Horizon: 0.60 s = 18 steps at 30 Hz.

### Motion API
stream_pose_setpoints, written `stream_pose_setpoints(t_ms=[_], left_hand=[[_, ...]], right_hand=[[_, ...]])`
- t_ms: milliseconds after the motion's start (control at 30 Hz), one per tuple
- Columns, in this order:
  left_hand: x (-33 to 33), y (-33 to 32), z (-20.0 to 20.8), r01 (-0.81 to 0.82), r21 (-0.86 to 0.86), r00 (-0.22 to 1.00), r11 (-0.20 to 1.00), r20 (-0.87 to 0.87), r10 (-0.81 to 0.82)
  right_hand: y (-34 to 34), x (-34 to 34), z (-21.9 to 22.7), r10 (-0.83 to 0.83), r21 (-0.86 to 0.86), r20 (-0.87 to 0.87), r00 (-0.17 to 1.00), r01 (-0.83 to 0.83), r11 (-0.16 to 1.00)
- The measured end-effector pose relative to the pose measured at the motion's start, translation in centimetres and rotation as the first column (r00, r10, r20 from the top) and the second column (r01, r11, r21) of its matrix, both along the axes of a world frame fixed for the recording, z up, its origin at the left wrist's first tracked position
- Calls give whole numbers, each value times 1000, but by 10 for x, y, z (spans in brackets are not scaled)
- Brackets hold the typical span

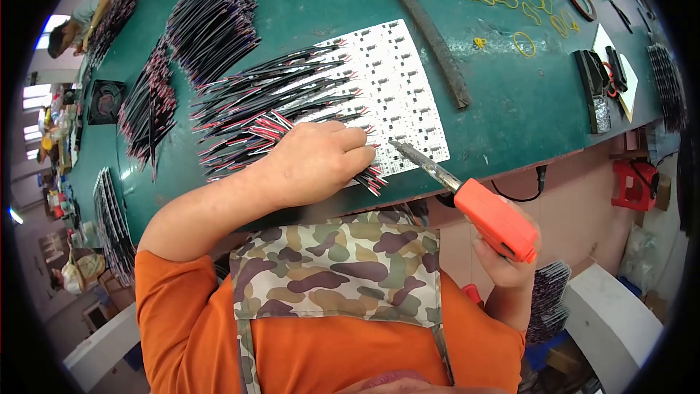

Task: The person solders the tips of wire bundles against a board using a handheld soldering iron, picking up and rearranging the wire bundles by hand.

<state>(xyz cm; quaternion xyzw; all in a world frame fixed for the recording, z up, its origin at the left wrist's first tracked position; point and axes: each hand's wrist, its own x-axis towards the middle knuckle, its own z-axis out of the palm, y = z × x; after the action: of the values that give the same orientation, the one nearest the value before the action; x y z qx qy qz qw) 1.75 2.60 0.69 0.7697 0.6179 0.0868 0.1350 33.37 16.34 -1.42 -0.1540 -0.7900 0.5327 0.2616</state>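
My left hand (317, 160) is closed round a bunch of short wires (271, 125) in black, red and white, whose ends stick out on both sides of the fist. It rests over the lower part of a white circuit board sheet (397, 76) covered in rows of small dark components. Black cables (277, 87) lie in rows across the sheet's left half, their ends at the pads. In my right hand (507, 266) is a soldering iron (496, 220) with a red handle. Its metal tip points left, close to the board by my left fingers; whether it touches, I cannot tell.
Big heaps of black wires (211, 22) lie on the green table (321, 0) at the back left. A dark metal bar (430, 40) lies right of the board. Yellow rubber bands (523, 44), a tape roll (580, 0) and scissors (614, 76) are farther right. A person (84, 25) is at far left.
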Motion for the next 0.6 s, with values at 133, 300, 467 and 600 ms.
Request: stream_pose_setpoints(t_ms=[133,300,467,600], left_hand=[[1,0,0,0,0,1000,1000,-11,0],[0,1,1,-1,-8,1000,1000,2,1],[-1,2,1,5,-18,1000,1000,20,-5],[-1,3,2,7,-20,1000,1000,30,-7]], right_hand=[[-2,-3,-1,11,-14,1,1000,-11,1000],[0,-10,-3,82,32,0,997,-82,996],[3,-20,6,79,101,18,997,-81,992],[5,-18,10,107,71,68,992,-111,991]])
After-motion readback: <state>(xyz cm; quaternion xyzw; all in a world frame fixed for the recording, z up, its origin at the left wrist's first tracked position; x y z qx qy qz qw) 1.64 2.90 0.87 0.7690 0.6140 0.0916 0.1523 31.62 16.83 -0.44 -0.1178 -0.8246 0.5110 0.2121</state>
